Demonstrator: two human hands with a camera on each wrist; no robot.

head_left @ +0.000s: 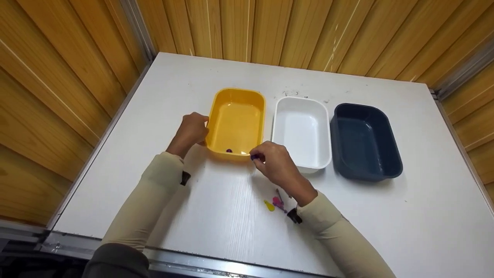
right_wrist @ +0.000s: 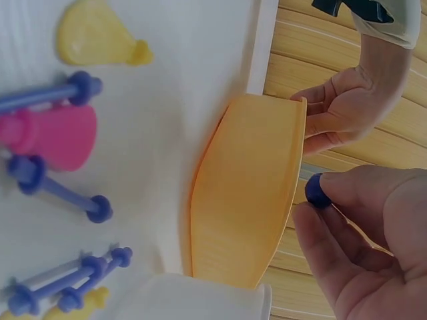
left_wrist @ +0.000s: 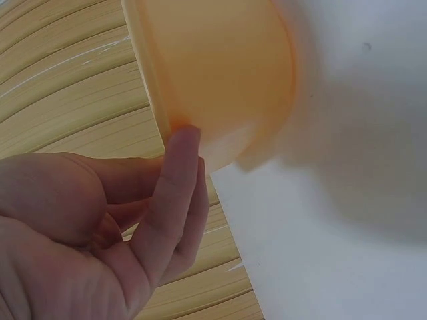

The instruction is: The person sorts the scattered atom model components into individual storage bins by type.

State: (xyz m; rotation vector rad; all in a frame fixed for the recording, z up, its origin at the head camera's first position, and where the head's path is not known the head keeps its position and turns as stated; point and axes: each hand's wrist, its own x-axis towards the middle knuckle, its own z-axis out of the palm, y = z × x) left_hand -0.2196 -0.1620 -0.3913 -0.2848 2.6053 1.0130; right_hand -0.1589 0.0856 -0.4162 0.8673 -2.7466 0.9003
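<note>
My left hand [head_left: 193, 127] grips the rim of the yellow bin [head_left: 236, 155] at its left side; in the left wrist view, its fingers [left_wrist: 175, 193] lie against the outer wall. Between thumb and fingertips, my right hand [head_left: 276, 162] pinches a small dark blue-purple bead [right_wrist: 317, 191], right by the bin's front right corner. Another small purple piece [head_left: 229, 151] lies inside the yellow bin near its front wall. Below the right wrist, loose pieces lie on the table: a yellow balloon-shaped one [right_wrist: 93, 33], a pink one [right_wrist: 63, 137] and several blue-purple rods with knobbed ends [right_wrist: 67, 193].
To the right of the yellow bin stands a white bin [head_left: 302, 131], and beside that a dark blue bin [head_left: 366, 175]. All rest on a white table [head_left: 216, 216], with wood-panelled walls [head_left: 270, 31] at the back and sides. A metal edge [head_left: 200, 266] runs along the front.
</note>
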